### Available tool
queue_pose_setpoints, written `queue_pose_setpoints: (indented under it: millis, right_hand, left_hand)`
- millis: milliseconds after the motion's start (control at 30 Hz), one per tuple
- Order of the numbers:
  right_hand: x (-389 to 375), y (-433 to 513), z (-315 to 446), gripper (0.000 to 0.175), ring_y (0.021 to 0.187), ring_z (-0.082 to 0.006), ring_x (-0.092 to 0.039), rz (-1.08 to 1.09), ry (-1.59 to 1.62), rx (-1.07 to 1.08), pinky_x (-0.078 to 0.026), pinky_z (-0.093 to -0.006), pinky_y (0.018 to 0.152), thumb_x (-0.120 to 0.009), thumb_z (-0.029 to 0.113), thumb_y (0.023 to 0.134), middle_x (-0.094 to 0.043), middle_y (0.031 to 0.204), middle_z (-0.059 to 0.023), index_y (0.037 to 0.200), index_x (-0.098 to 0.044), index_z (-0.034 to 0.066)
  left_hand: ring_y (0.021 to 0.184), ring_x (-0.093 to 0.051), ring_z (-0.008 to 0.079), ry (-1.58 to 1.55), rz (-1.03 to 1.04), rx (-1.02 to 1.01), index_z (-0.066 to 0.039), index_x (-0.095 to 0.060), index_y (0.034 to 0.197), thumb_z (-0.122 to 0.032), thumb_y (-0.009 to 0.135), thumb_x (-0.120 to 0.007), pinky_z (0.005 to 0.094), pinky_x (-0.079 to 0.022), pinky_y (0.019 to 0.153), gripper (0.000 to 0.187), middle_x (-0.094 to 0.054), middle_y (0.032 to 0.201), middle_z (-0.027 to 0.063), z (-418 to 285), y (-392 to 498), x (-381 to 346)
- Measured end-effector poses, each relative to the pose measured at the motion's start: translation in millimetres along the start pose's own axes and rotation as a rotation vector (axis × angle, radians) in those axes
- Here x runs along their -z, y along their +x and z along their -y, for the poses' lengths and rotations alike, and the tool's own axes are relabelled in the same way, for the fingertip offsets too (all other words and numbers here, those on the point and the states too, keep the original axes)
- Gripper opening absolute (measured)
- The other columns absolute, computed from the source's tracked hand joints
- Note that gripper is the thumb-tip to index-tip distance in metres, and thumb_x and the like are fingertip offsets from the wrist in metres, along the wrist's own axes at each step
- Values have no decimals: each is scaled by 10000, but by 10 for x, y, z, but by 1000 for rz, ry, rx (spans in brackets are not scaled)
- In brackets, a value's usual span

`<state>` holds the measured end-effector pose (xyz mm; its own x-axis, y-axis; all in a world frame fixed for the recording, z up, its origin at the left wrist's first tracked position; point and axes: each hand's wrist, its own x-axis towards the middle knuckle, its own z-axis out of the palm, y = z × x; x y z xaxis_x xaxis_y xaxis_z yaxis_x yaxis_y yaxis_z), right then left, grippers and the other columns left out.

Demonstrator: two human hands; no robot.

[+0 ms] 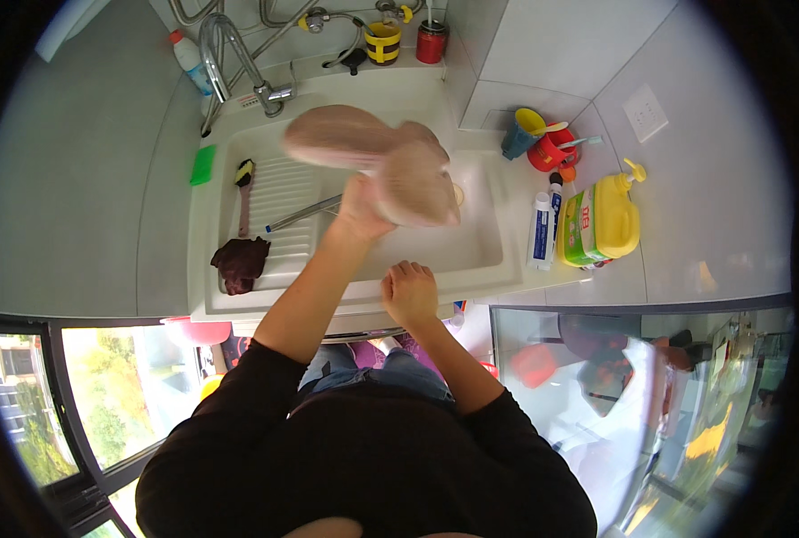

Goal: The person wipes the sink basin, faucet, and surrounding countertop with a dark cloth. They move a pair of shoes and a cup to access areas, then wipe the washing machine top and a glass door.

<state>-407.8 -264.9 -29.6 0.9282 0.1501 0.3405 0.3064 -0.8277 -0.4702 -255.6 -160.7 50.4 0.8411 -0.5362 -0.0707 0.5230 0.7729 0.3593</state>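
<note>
My left hand (366,208) reaches over the sink and grips a pair of pinkish-beige shoes (345,134), perhaps slippers, blurred by motion. One shoe extends to the left, the other hangs to the right, towards me. Beneath them is a white laundry sink (466,249) with a ribbed washboard (285,181) on its left. My right hand (411,289) is at the sink's front rim, fingers curled, with nothing visible in it. A metal tube (304,214) with a blue end lies across the washboard, partly hidden behind my left hand.
Left lie a scrubbing brush (245,195), a dark wet-looking cloth (241,264) and a green block (203,165). A chrome faucet (265,91) rises behind. Right stand cups (523,134), toothpaste-like tubes (541,232) and a yellow detergent jug (601,218) beside the tiled wall.
</note>
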Motion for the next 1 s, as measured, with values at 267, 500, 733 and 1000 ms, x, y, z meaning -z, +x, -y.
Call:
queue_pose_setpoints:
  millis: [267,500,733,1000]
  right_hand:
    - [29,13,24,131,796,-307,-637,18,-32,-6,-493,-457,776,-628,161,865,-647,800,-109,779,-647,64]
    - [25,12,7,132,813,-305,-643,25,-13,-16,-496,-453,784,-635,174,865,-658,821,-111,803,-661,61]
    - [20,-12,-19,166,830,-303,-644,20,-37,8,-498,-453,788,-617,198,883,-660,837,-113,799,-659,62]
    - [-9,-26,-40,133,799,-307,-629,2,-22,35,-484,-457,752,-635,178,864,-638,811,-111,801,-646,61]
  left_hand:
    - [1163,-622,276,204,374,-350,-42,-582,1337,-199,904,-578,462,-542,941,461,-633,1306,130,-433,-190,-519]
    - [1158,-623,270,254,320,-389,-51,-587,1329,-232,902,-605,451,-543,934,465,-636,1302,127,-394,-170,-453]
    - [1152,-624,264,228,69,-281,-59,-591,1322,-265,900,-632,439,-545,926,472,-639,1298,123,-216,-56,-376]
    - [627,-606,227,64,-666,198,-80,-557,822,-9,762,-553,341,-556,573,93,-571,763,50,119,362,206]
